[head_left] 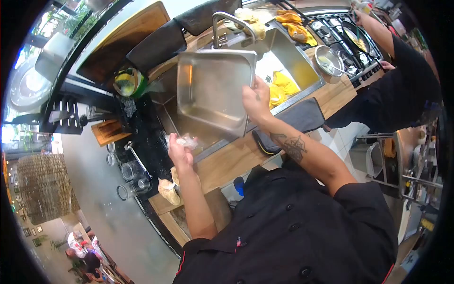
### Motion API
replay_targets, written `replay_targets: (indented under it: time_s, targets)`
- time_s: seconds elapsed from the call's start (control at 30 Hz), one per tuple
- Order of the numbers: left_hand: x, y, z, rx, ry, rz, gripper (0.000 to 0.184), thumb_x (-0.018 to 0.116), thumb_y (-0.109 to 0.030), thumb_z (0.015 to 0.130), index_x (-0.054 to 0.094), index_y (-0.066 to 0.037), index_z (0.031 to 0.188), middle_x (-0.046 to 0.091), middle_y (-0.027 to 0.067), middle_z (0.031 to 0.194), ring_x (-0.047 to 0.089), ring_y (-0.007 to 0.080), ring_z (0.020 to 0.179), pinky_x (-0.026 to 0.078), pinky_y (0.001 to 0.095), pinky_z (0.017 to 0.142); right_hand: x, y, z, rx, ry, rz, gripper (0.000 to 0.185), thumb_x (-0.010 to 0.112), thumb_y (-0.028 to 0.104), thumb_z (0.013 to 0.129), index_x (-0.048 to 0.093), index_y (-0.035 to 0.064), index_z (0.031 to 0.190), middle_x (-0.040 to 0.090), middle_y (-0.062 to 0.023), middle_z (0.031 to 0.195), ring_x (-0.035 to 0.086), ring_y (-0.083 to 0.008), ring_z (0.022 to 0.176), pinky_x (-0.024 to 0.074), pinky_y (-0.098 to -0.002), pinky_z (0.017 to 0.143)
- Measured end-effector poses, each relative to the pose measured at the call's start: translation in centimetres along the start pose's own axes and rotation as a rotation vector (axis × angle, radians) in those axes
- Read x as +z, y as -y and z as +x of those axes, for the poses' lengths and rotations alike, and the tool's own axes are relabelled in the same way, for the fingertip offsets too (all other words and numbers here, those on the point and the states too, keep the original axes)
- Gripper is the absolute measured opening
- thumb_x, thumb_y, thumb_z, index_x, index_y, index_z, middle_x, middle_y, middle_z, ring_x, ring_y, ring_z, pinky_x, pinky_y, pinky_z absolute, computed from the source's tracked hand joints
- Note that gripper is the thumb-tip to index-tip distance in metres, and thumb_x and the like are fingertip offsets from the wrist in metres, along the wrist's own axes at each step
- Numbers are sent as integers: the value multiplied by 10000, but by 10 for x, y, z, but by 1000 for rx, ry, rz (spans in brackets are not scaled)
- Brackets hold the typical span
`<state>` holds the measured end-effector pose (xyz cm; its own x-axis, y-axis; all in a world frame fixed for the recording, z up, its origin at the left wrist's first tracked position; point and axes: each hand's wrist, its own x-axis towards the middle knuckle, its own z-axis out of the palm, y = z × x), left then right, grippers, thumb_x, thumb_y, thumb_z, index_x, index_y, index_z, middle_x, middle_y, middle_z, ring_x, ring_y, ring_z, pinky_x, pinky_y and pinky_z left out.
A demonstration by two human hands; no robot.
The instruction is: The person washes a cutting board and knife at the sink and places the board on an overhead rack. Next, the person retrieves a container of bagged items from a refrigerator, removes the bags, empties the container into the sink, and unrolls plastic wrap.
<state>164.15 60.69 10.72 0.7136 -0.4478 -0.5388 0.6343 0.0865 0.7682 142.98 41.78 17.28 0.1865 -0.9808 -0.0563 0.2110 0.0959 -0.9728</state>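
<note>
My right hand [257,99] grips the right rim of a rectangular stainless steel food pan [215,85]. The pan is tilted over the sink, its hollow inside facing me. My left hand [179,154] is closed on a crumpled piece of clear plastic [188,141], just below the pan's lower left corner. Behind the pan rises a curved faucet [215,28]. In the sink basin [305,71], to the right of the pan, lie yellow cloths or bags [283,87]; which they are, I cannot tell.
A wooden counter edge [217,165] runs in front of me, with bags of pale grains [169,191] at its left. A strainer [328,60] sits right of the sink. Beyond it, a co-worker's arm [378,31] reaches over the stove [336,35]. Glasses [126,190] stand at left.
</note>
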Motion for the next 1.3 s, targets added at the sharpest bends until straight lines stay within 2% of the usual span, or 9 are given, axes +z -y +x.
replay_targets:
  time_s: [0.1,0.17,0.4,0.57,0.67,0.83,1.03,1.2,1.3]
  targets:
    - [29,-27,-28,82,-72,-74,389,510,-458,1000,545,-78,1070,561,88,1014,596,280,878,556,578,705,-23,-59,-12,214,-187,-136,226,588,52,888,656,-5,1096,686,-59,953,627,-121,847,518,-293,767]
    - [1,-26,-4,60,197,-177,473,432,-547,997,555,-91,1028,555,68,958,572,260,839,542,531,673,-30,-95,-35,164,-365,-288,240,602,43,878,644,-14,1107,680,-61,915,622,-127,773,511,-292,687]
    - [65,-25,-36,93,262,142,216,464,-292,975,575,-108,989,594,18,848,577,142,743,460,295,580,-94,-47,-85,225,-228,-41,125,639,98,902,657,17,996,633,-15,809,566,-93,705,477,-292,601]
    - [120,35,-63,19,468,483,297,447,-303,1027,580,-71,1156,614,48,952,582,145,824,491,318,641,-166,-38,-58,151,-174,-194,212,666,173,904,632,-17,992,671,-83,835,632,-173,732,495,-354,633]
    - [142,65,-77,104,649,583,257,476,-229,1016,580,-71,1190,613,68,1010,588,154,837,501,309,649,-189,-26,-46,-88,-191,-717,309,722,208,865,586,-22,1019,616,-237,958,612,-390,953,497,-440,840]
    - [175,100,-93,108,764,535,264,515,-131,988,565,-51,1234,627,79,1117,602,169,942,507,290,716,-218,17,-82,-313,-243,-772,532,757,235,834,524,-33,1230,528,-241,1147,548,-416,1069,463,-463,931]
    - [251,157,-170,-81,982,405,443,409,-142,998,419,-24,1425,554,143,1353,577,280,1197,505,406,988,-256,60,-97,-465,228,-465,728,756,213,831,428,72,1466,525,-216,1192,558,-412,1117,474,-435,950]
    - [323,243,-282,-240,1128,502,613,430,-186,968,271,-29,1539,375,190,1547,467,341,1356,444,457,1089,-397,69,-104,-523,-38,-530,163,673,108,867,690,38,1013,582,-152,1090,647,-375,875,528,-423,775]
    - [356,328,-373,-463,1258,570,672,487,-285,990,220,-70,1569,339,179,1552,457,326,1364,431,467,1089,-523,81,-153,-413,-322,-427,141,698,133,863,701,19,948,609,-127,901,651,-279,771,525,-372,692]
